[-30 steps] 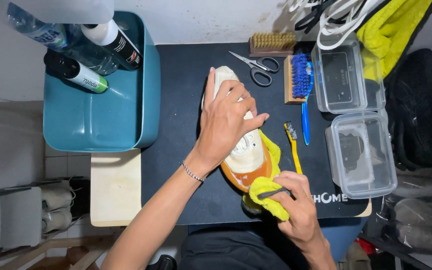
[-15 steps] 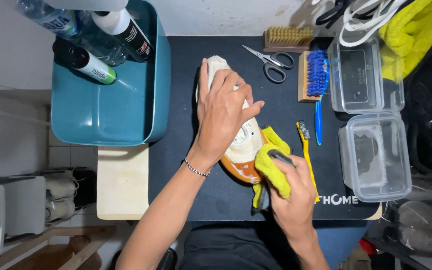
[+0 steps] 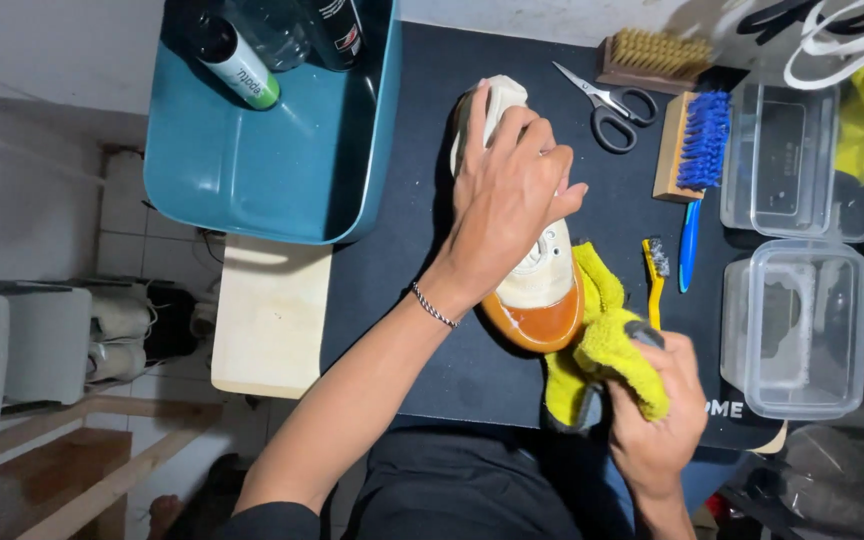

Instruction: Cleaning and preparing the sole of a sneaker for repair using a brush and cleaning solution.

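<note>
Black mat bears shoe, scissors.

fuzzy yellow cloth, glossy orange shoe sole, matt black mat
</note>
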